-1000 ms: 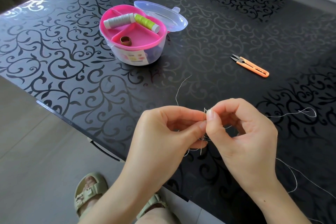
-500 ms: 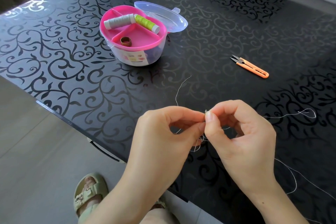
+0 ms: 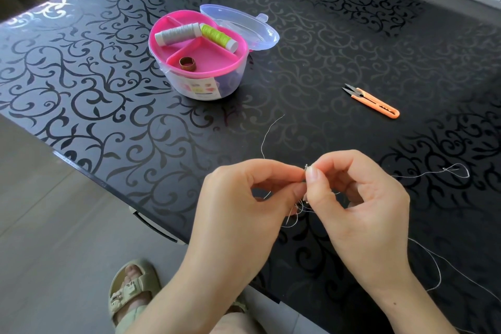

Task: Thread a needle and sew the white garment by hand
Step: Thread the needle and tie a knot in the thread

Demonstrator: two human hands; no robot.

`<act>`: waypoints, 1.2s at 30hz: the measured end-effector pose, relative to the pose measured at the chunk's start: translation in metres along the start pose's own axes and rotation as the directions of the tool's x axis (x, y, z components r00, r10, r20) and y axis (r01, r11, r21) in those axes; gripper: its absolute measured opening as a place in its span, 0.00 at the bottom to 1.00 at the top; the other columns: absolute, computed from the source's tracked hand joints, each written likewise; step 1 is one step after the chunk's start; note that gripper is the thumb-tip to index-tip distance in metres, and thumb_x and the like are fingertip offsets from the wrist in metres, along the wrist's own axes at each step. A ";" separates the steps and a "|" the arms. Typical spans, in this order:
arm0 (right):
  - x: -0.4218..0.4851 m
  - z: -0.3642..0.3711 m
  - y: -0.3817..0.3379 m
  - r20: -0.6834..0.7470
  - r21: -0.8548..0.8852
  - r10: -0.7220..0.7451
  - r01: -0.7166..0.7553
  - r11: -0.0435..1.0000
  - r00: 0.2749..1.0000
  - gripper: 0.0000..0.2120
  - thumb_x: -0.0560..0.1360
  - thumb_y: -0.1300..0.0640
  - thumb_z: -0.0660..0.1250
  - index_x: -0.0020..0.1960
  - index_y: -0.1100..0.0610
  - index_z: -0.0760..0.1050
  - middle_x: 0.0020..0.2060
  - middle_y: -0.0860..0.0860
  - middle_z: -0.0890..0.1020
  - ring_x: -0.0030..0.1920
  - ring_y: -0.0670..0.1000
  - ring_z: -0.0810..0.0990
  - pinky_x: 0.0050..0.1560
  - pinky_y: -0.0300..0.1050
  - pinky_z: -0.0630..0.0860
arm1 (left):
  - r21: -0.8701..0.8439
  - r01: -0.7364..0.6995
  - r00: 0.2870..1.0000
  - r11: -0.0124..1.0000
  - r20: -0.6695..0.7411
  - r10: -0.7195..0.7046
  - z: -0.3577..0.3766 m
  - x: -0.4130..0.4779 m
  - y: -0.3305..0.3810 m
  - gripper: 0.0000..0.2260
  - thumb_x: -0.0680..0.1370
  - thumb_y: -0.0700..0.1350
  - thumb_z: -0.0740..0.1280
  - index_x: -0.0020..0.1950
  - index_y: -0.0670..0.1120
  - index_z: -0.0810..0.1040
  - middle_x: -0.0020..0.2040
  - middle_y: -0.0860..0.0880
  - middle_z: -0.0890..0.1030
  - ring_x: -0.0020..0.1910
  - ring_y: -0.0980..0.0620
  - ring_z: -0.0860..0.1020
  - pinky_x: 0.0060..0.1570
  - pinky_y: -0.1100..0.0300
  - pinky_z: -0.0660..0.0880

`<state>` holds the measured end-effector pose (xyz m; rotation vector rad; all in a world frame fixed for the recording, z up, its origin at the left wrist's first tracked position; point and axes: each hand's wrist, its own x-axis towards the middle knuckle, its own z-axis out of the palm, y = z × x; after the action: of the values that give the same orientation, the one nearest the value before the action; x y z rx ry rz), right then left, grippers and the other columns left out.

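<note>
My left hand (image 3: 238, 211) and my right hand (image 3: 360, 211) meet fingertip to fingertip over the table's near edge. Between them a thin silver needle (image 3: 305, 167) stands upright, mostly hidden, with only its top showing. My left thumb and forefinger pinch the needle. My right thumb and forefinger pinch the white thread (image 3: 267, 135) at the needle's top. One loose end of thread curls up and away from my left hand. Another length trails right into a small loop, and more runs off at the lower right. Small loops of thread hang under my fingertips. No white garment is in view.
A pink sewing box (image 3: 206, 87) stands at the back left of the black patterned table (image 3: 108, 89), its clear lid (image 3: 244, 27) open behind it. It holds a grey spool (image 3: 177, 34), a green spool (image 3: 217, 35) and a brass thimble (image 3: 187, 64). Orange snips (image 3: 374, 102) lie to the right.
The needle's lower part, plain below my fingers a second ago, is now almost hidden between my fingertips. Small thread loops have gathered beneath them. My hands have barely shifted.
</note>
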<state>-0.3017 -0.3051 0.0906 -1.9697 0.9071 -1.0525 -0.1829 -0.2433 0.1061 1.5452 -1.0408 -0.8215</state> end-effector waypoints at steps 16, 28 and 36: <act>-0.001 -0.002 0.002 -0.001 0.053 -0.004 0.004 0.999 1.000 0.05 0.75 0.59 0.65 0.42 0.52 0.76 0.37 0.44 0.81 0.36 0.43 0.81 0.38 0.28 0.73 | 0.018 -0.026 0.998 1.000 -0.052 0.027 0.002 0.000 0.000 0.07 0.69 0.41 0.75 0.39 0.54 0.84 0.33 0.59 0.83 0.33 0.61 0.82 0.36 0.66 0.78; -0.002 -0.002 0.002 -0.001 0.117 0.018 -0.017 0.993 1.000 0.04 0.75 0.61 0.67 0.42 0.55 0.77 0.36 0.44 0.81 0.35 0.42 0.81 0.38 0.30 0.74 | -0.005 -0.048 0.997 0.999 -0.063 0.048 0.004 0.002 0.000 0.08 0.69 0.39 0.75 0.37 0.53 0.84 0.32 0.59 0.83 0.31 0.61 0.81 0.34 0.72 0.75; -0.002 -0.003 0.002 0.012 0.179 0.088 -0.089 0.980 0.996 0.04 0.74 0.55 0.66 0.42 0.51 0.78 0.35 0.46 0.82 0.34 0.45 0.81 0.37 0.31 0.74 | 0.013 -0.065 0.993 0.998 -0.094 0.066 0.005 0.002 -0.003 0.12 0.68 0.36 0.76 0.36 0.50 0.76 0.33 0.54 0.83 0.31 0.58 0.81 0.34 0.69 0.75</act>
<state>-0.3056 -0.3051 0.0891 -1.7663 0.8583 -1.0416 -0.1861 -0.2466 0.1017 1.5352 -1.0226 -0.6921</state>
